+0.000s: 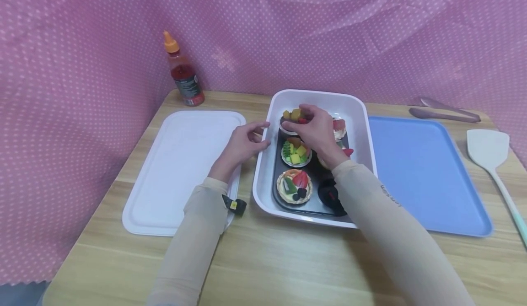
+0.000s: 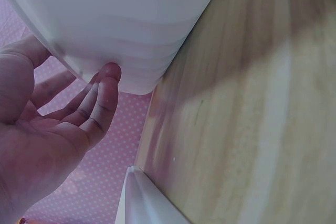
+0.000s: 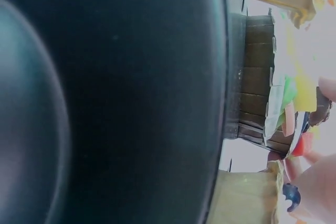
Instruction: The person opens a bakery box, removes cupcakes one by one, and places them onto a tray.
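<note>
My right hand [image 1: 316, 128] reaches into a white bin [image 1: 367, 155] and pinches a fruit tart [image 1: 294, 115] with yellow and red pieces on top, at the far left of a dark muffin pan [image 1: 314, 178]. A tart with green and yellow fruit [image 1: 295, 152] sits just in front of it, and a strawberry tart [image 1: 294, 186] in the near left corner. Another tart [image 1: 339, 127] shows beyond the hand; the forearm partly hides the pan's right side. At the bin's left wall my left hand [image 1: 242, 145] has relaxed fingers, its fingertips against the outside [image 2: 109, 72].
White tray [image 1: 164, 173] on the left, blue tray [image 1: 424, 173] on the right. A sauce bottle [image 1: 185, 79] stands at the back left. Tongs [image 1: 446, 114] and a pale spatula [image 1: 489, 149] lie at the right. Pink dotted cloth [image 1: 263, 36] hangs behind the wooden table [image 1: 263, 260].
</note>
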### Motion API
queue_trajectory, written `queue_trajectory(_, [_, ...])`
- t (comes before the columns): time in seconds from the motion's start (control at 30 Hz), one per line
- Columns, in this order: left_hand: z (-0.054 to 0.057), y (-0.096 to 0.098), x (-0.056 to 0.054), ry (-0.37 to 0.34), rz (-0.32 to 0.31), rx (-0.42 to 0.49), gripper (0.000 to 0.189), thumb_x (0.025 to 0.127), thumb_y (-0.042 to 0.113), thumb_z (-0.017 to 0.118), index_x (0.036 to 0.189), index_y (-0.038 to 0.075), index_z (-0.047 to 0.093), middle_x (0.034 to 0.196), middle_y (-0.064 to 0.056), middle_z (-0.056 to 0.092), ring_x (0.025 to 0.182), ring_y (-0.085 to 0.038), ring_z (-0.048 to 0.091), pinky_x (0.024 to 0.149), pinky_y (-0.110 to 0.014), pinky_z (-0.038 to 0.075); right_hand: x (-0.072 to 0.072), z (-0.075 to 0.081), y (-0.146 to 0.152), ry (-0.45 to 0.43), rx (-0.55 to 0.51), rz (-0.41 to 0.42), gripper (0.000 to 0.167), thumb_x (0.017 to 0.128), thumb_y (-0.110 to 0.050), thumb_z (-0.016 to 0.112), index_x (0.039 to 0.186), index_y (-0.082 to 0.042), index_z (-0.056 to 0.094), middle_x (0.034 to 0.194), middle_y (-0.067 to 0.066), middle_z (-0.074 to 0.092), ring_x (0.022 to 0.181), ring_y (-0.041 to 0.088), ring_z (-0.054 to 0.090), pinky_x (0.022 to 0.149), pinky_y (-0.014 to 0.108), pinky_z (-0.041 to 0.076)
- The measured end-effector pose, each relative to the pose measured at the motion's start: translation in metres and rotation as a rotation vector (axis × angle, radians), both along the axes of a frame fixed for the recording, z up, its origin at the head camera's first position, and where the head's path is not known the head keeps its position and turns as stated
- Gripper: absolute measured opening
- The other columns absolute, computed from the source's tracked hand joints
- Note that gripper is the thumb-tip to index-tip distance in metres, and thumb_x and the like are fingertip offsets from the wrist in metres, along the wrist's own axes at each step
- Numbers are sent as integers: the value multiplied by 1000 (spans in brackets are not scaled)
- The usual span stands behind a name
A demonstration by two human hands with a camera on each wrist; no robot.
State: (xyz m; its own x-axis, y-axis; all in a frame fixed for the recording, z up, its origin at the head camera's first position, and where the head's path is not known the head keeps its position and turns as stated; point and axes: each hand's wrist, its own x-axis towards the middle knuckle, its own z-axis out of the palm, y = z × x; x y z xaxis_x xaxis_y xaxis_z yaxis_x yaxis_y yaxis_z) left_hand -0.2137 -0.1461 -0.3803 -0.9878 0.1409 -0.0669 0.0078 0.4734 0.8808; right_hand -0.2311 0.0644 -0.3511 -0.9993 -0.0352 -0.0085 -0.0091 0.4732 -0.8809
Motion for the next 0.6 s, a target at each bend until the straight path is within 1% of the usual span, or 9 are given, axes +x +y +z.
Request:
queue_trajectory(0.23, [-1,0,-1,0,0,-9,54,91,14,73,142,20,58,122,-7,64,103,-22,65,74,-31,58,-1,-2,0,13,3,-23,77,81,-40,84,146,-12,53,143,11,59,131,26,55,112,43,45])
queue_trajectory(0.37, [0,0,-1,-2,1,-16,54,91,14,73,142,21,58,122,-7,64,103,-22,65,74,-31,58,-1,-2,0,11,5,-7,77,82,-39,84,146,-12,52,144,12,58,133,27,54,113,44,44])
queue_trajectory(0.6, [1,0,0,1,0,-14,55,90,15,73,143,21,57,122,-7,64,102,-22,65,73,-32,58,0,-2,1,-27,18,23,82,81,-42,84,150,-15,47,152,11,51,140,28,49,115,48,41])
